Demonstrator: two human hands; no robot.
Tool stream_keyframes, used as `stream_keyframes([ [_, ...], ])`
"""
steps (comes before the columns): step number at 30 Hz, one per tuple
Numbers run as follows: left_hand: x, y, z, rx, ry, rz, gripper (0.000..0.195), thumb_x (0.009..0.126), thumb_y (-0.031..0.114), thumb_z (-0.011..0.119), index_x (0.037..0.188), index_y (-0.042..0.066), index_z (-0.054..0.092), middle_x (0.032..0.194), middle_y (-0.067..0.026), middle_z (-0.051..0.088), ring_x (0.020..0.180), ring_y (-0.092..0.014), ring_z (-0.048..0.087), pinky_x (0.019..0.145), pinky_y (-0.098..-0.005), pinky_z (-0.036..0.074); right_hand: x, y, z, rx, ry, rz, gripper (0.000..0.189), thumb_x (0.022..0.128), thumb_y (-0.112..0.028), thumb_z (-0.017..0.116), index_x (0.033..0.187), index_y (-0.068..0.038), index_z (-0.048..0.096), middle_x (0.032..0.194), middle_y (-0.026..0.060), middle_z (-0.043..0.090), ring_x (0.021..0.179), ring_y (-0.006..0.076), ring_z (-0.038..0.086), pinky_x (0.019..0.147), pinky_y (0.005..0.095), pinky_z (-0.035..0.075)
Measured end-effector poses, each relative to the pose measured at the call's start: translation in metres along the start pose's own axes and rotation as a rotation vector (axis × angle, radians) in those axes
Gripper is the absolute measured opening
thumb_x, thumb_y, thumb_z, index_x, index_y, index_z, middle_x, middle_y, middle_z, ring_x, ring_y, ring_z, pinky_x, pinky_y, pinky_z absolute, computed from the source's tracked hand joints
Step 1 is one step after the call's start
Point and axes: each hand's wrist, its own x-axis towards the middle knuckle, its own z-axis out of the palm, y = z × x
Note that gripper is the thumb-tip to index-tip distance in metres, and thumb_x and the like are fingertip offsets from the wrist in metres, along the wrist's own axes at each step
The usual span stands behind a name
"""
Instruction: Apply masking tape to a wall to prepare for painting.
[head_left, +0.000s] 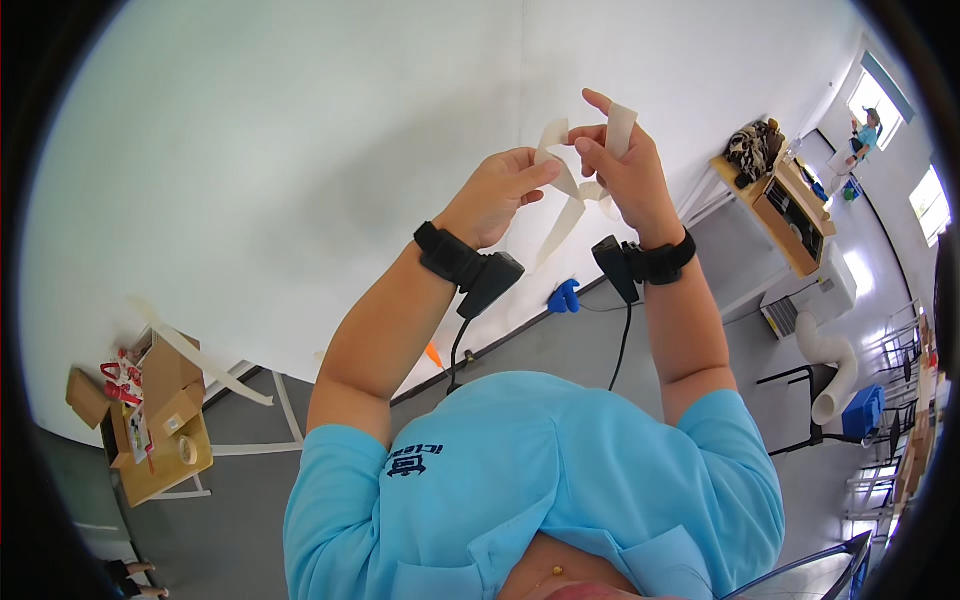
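Between my hands is a twisted length of pale masking tape (562, 225), its lower part hanging down in front of the white wall. My left hand (504, 191) pinches the tape between thumb and fingers. My right hand (622, 169) is raised close beside it, index finger extended, with a tape strip (621, 129) lying over its fingers. Both wrists carry black straps with cabled black devices. Another pale strip (210, 364) hangs from the wall at the lower left.
A wooden table (169, 469) at the left holds open cardboard boxes and a tape roll (187, 450). At the right stand another table (776, 240), a white machine with a hose (825, 360) and a chair. A person (866, 139) is near the far window. Blue gloves (564, 297) are by the wall base.
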Motion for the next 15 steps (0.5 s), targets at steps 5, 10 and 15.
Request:
stream_keyframes([
  [5, 0.02, -0.012, -0.012, -0.299, -0.016, 0.112, 0.027, 0.084, 0.023, 0.051, 0.101, 0.003, 0.05, 0.096, -0.0047, 0.054, 0.09, -0.014, 0.048, 0.084, -0.03, 0.035, 0.011, 0.008, -0.027, 0.196, -0.073, 0.083, 0.051, 0.083, -0.011, 0.049, 0.127, -0.001, 0.027, 0.092, 0.0117, 0.059, 0.064, 0.0085, 0.054, 0.046, 0.0161, 0.036],
  [10, 0.028, -0.002, -0.011, -0.409, -0.012, 0.215, 0.025, 0.086, 0.022, 0.046, 0.103, 0.003, 0.049, 0.099, -0.0061, 0.054, 0.096, -0.017, 0.049, 0.088, -0.033, 0.036, 0.028, 0.026, -0.061, 0.331, -0.02, 0.111, 0.046, 0.086, -0.012, 0.041, 0.128, -0.001, 0.024, 0.098, 0.017, 0.057, 0.064, 0.009, 0.055, 0.041, 0.0146, 0.032],
  [15, 0.028, -0.003, -0.05, -0.53, 0.05, 0.492, 0.029, 0.089, 0.024, 0.038, 0.107, 0.004, 0.047, 0.103, -0.0067, 0.054, 0.1, -0.02, 0.048, 0.091, -0.037, 0.036, 0.042, 0.054, -0.112, 0.542, 0.158, 0.122, 0.042, 0.087, -0.011, 0.041, 0.126, -0.005, 0.027, 0.098, 0.0155, 0.056, 0.061, 0.0073, 0.047, 0.043, 0.0143, 0.033],
])
